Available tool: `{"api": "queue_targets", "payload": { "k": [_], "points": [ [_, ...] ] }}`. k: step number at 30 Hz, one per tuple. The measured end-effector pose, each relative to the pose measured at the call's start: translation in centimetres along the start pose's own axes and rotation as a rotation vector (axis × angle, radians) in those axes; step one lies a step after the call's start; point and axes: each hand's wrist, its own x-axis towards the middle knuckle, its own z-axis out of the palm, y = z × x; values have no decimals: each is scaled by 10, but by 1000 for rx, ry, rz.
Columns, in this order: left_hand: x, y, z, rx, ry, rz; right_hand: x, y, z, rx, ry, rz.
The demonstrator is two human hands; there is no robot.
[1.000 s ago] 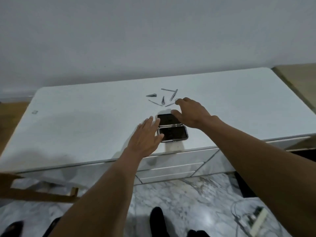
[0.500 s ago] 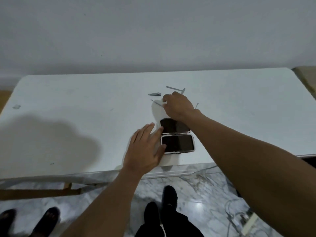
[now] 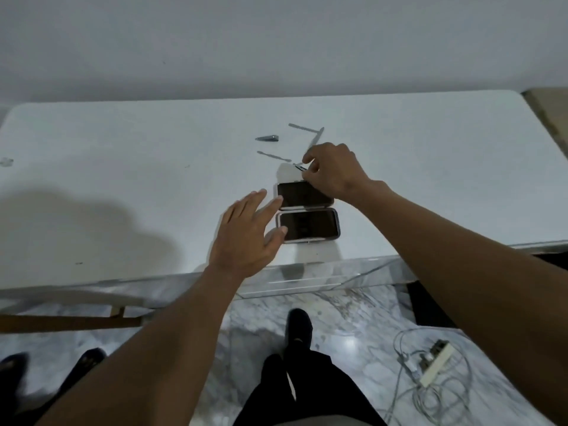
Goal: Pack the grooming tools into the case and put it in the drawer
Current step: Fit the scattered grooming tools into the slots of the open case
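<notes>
Dark-lined and metal-rimmed, the small hinged grooming case (image 3: pixel 307 215) lies open flat on the white tabletop (image 3: pixel 123 155), close to its near edge, both halves facing up and apparently empty. My left hand (image 3: pixel 246 238) rests spread at the case's nine o'clock, fingertips touching the rims of both halves to steady it. My right hand (image 3: pixel 330 172) sits at the case's twelve o'clock, just over the far half, thumb and forefinger pinching a small slim silver tool (image 3: pixel 299 167) whose tip pokes out toward nine o'clock.

The remaining tools lie loose on the table further out toward twelve o'clock: a pointed dark-metal nail clipper (image 3: pixel 267 138), a thin grey pick (image 3: pixel 273 155), a flat grey file (image 3: pixel 302 127) and a grey stick tool (image 3: pixel 316 138) partly behind my knuckles.

To do this step well, I'd keep the left hand pressing so the case doesn't skate, bring the pinched tool low over the far half, line it up with the long side of the case, and release only once it lies flat inside. I cannot tell whether the lining has straps or slots; if so, slide the tool in end first.
</notes>
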Motion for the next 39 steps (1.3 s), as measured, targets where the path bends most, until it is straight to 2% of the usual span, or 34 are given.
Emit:
{"api": "queue_targets", "payload": {
  "k": [5, 12, 39],
  "points": [
    [-2, -2, 0, -7, -11, 7, -62, 16, -3, -95, -31, -64],
    [-3, -3, 3, 13, -24, 19, -99, 33, 5, -201, -64, -86],
    [-1, -5, 6, 26, 14, 12, -82, 15, 28, -37, -87, -204]
  ]
}}
